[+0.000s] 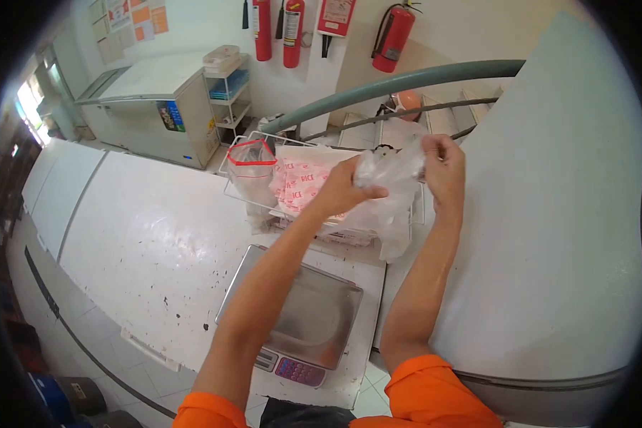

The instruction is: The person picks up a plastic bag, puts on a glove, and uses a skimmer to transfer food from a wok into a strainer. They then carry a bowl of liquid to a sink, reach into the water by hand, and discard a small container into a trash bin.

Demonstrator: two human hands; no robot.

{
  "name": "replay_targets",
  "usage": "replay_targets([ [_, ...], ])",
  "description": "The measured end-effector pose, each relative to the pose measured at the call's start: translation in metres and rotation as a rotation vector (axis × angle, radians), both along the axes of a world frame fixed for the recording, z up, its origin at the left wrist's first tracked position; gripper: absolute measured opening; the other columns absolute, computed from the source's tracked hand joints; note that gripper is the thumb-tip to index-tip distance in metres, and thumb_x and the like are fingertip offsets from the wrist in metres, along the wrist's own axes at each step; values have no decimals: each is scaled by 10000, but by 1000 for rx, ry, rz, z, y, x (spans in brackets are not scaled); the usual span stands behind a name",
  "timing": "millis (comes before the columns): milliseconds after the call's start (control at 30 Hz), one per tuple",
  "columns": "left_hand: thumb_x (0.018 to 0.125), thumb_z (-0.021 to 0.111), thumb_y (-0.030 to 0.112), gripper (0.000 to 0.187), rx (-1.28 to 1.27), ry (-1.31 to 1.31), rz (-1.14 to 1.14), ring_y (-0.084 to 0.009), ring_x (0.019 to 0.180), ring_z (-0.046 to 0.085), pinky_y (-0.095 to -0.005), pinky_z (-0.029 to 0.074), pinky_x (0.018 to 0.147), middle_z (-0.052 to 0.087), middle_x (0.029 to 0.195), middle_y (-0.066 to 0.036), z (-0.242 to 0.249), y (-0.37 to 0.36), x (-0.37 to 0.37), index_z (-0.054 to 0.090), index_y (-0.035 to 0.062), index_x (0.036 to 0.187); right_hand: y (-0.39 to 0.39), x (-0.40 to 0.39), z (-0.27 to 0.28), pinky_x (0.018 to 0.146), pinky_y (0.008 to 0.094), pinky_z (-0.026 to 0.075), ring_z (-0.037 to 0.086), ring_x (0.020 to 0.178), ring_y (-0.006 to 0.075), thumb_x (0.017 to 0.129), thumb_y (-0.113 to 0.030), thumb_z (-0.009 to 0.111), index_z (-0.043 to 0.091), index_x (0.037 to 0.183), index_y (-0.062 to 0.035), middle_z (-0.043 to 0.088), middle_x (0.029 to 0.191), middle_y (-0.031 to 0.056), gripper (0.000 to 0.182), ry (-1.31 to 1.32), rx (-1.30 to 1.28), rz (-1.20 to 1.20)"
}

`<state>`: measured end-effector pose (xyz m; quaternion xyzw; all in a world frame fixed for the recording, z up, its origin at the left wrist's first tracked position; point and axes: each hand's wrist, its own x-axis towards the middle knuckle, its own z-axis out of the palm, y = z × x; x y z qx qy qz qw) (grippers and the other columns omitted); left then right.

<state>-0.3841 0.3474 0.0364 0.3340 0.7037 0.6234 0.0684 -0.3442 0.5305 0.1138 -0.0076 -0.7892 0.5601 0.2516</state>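
My left hand (341, 191) is closed on one side of a crumpled clear plastic bag (391, 170), its thumb stretched along the film. The other side of the bag is pinched in the curled fingers of my right hand (445, 165). Both hands are over a white wire basket (230, 191). Inside the basket lie packets printed with red "RICE" lettering (303, 178) and a clear bag with a red rim (252, 171). More thin clear plastic hangs over the basket's right end. Below my forearms sits a digital scale (314, 307) with a steel pan and a purple keypad.
The scale and basket rest on a white freezer-like top (143, 221); another pale lid (549, 214) is at right. Behind the basket runs a green curved railing (406, 82). Fire extinguishers (394, 39) hang on the wall. A chest freezer (153, 107) stands at the back left.
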Motion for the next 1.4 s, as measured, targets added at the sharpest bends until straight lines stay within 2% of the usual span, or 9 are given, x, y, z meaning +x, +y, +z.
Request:
replay_targets([
  [233, 866, 654, 379, 452, -381, 114, 192, -166, 811, 594, -319, 478, 723, 655, 905, -87, 19, -135, 62, 601, 2, 1111, -16, 37, 28, 477, 250, 316, 389, 582, 62, 979, -251, 507, 558, 894, -17, 451, 649, -25, 255, -11, -86, -151],
  [300, 951, 552, 384, 418, -118, -456, 203, -125, 836, 576, -261, 460, 715, 631, 966, -50, 18, -168, 83, 602, -2, 1104, -40, 58, 37, 535, 247, 354, 405, 570, 84, 997, -274, 465, 542, 866, -15, 473, 678, -5, 301, -108, -78, -146],
  [533, 981, 495, 376, 428, 239, -591, 496, -130, 859, 595, -277, 490, 718, 617, 992, -52, 4, -178, 88, 530, -3, 1176, -77, 148, 4, 590, 227, 388, 475, 656, 81, 989, -193, 490, 432, 1069, -9, 512, 740, 29, 208, 82, -249, -303],
  [667, 985, 501, 325, 398, 550, -489, 545, -158, 893, 605, -312, 493, 721, 614, 1014, -74, -1, -120, 55, 496, -10, 1200, -84, 196, -50, 613, 220, 392, 460, 707, 73, 986, -132, 465, 401, 1080, -33, 500, 833, 36, 150, 93, -397, -307],
  [800, 948, 537, 250, 349, 56, 376, 1073, -385, 931, 586, -477, 435, 789, 602, 1006, -225, -15, -4, 7, 508, -43, 1136, -114, 248, -83, 569, 196, 356, 404, 653, 48, 991, -100, 423, 380, 1062, -64, 444, 803, -3, 90, 51, -340, -193],
  [967, 901, 567, 271, 396, 57, 530, 546, -436, 1073, 531, -475, 435, 884, 589, 1061, -257, -73, 121, -5, 515, -49, 1129, -121, 322, -127, 603, 214, 401, 471, 712, 62, 965, -102, 455, 364, 1080, -50, 475, 831, 38, 155, -288, -260, 22],
  [1033, 826, 639, 390, 606, -986, 403, -104, -418, 1128, 514, -457, 436, 924, 588, 1116, -244, -86, 132, -11, 472, -59, 1198, -122, 335, -129, 599, 221, 410, 483, 703, 69, 960, -119, 474, 365, 1087, -40, 485, 836, 50, 185, -320, -173, -1],
  [1233, 841, 501, 613, 880, -944, 534, -32, -407, 925, 622, -484, 479, 804, 621, 996, -271, -53, 123, 0, 305, -81, 1344, -109, 337, -133, 630, 241, 452, 537, 754, 86, 942, -201, 574, 393, 1130, 5, 562, 916, 81, 333, -426, -310, 31],
  [1400, 859, 368, 704, 846, -908, 1206, 240, -370, 908, 622, -469, 472, 771, 632, 983, -230, -17, 66, 23, 304, 67, 1411, -102, 302, -142, 652, 222, 456, 554, 780, 75, 925, -203, 620, 431, 1226, 7, 591, 898, 36, 413, -466, -267, 64],
])
